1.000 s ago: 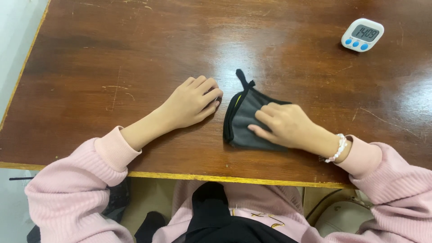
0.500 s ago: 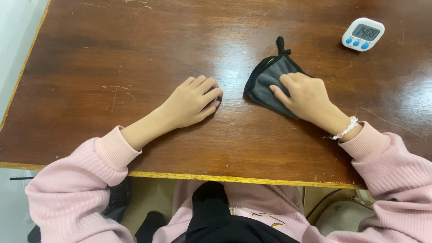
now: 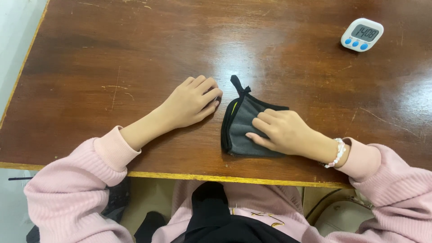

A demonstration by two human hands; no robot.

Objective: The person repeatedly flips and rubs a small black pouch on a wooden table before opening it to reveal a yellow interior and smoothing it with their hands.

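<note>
A glossy dark brown wooden table [image 3: 135,54] with a pale yellow front edge and scratches carries a folded grey cloth [image 3: 240,128] near that edge. Far right and beyond the cloth stands a small white digital timer [image 3: 362,34] with blue buttons.

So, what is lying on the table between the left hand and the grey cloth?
Nothing: the head view shows only a narrow strip of bare brown table between the left hand and the grey cloth.

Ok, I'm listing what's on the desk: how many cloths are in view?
1. A folded grey cloth with black edging lies on the wooden table near its front edge, under the right hand. The left hand rests beside it, apart.
</note>
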